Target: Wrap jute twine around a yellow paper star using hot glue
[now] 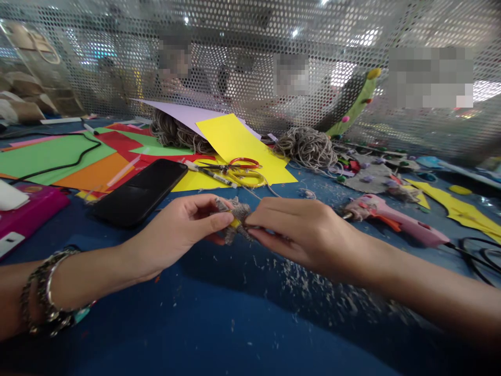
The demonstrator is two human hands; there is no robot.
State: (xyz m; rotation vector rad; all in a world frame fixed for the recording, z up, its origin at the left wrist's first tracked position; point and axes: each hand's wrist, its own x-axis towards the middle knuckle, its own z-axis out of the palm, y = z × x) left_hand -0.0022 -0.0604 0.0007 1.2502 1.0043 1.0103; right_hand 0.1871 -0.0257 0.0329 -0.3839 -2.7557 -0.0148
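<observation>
Between my hands, above the blue table, is a small grey yarn piece (243, 211) with a bit of yellow showing at its middle. My left hand (188, 222) pinches its left side between thumb and fingers. The fingertips of my right hand (301, 227) are closed on its right side and hide part of it. Just beyond lie scissors (246, 169) with red and yellow handles, a white marker pen (215, 176) and yellow paper (235, 141). A thin strand of yarn runs near the scissors.
A black phone (143, 190) lies left, beside coloured paper (58, 154) and a magenta box (33, 214). Grey yarn bundles (307, 146) sit at the back before a perforated metal screen (235, 62). A pink glue gun (403, 216) with a black cord lies right. Fibre scraps litter the table (188, 324).
</observation>
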